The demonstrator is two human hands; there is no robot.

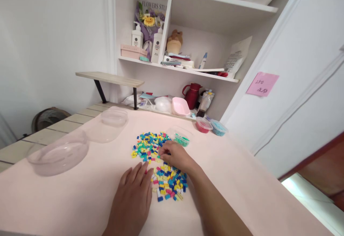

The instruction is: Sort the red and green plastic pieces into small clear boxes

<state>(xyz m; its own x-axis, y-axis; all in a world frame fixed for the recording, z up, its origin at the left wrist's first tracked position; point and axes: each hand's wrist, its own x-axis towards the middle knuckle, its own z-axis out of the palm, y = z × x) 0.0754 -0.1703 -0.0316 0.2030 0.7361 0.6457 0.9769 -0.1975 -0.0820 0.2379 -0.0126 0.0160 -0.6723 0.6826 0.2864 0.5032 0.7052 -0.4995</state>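
Many small toy building bricks in yellow, blue, teal, white and pink lie in two neighbouring heaps, a far heap (pixel 146 145) and a near heap (pixel 170 182). My left hand (pixel 133 193) rests palm down on the pink tabletop, fingers stretched out, its fingertips beside the near heap's left edge. Over the right side of the far heap, my right hand (pixel 176 155) has its thumb and fingers curled together in a pinch. Whatever may be between those fingertips is too small to make out. Just behind it stands a clear tub (pixel 182 141) holding green bricks.
Two lidded tubs, one with red pieces (pixel 203 125) and one with blue pieces (pixel 219 128), stand at the back right. On the left are a large clear round bowl (pixel 59 153) and a smaller clear container (pixel 114 117). A pink basin (pixel 181 106) and red jug (pixel 192 96) stand behind.
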